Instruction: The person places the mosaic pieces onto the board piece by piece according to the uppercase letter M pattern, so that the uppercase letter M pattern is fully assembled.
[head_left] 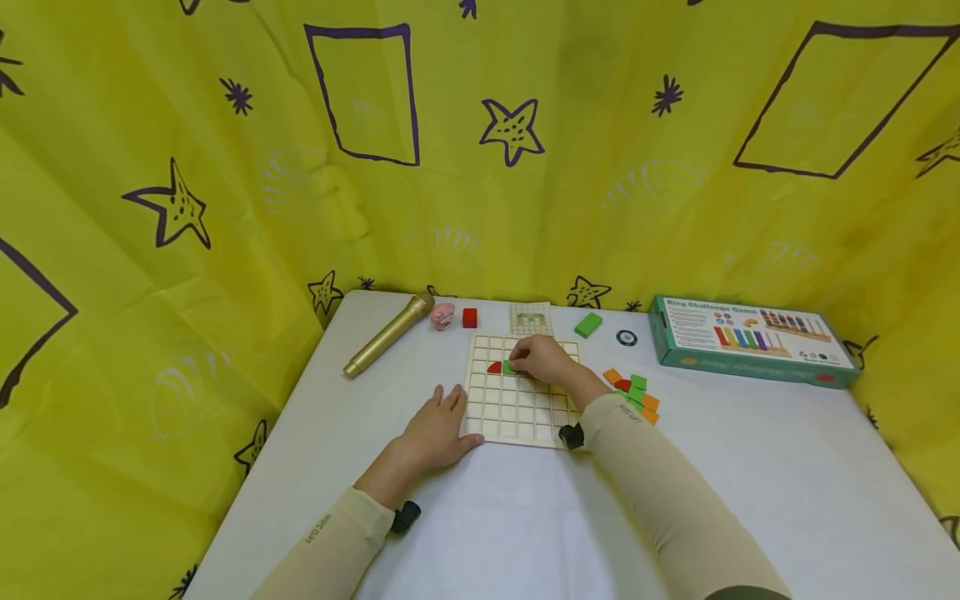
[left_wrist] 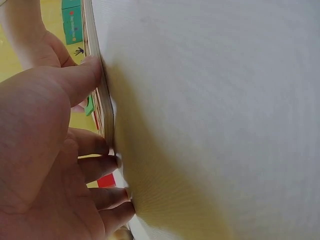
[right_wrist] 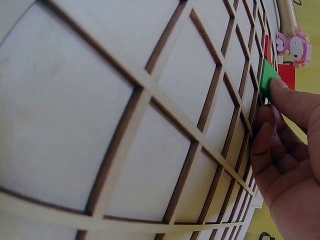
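Observation:
A wooden grid board (head_left: 510, 412) lies on the white table. My right hand (head_left: 543, 360) is over its upper part and pinches a green square tile (right_wrist: 267, 79) between thumb and fingers, at a cell beside a red tile (head_left: 494, 367) with a curved edge. My left hand (head_left: 435, 429) rests at the board's lower left corner, fingers extended along the left side. In the left wrist view, its thumb (left_wrist: 82, 80) touches the board's edge. Several loose orange, green and red tiles (head_left: 636, 383) lie right of the board, partly hidden by my right forearm.
Behind the board lie a printed grid card (head_left: 531, 318), a red block (head_left: 469, 318), a pink figurine (head_left: 442, 315) and a green block (head_left: 588, 324). A gold microphone (head_left: 386, 337) is at left. A round dark disc (head_left: 627, 337) and a teal game box (head_left: 750, 343) stand right.

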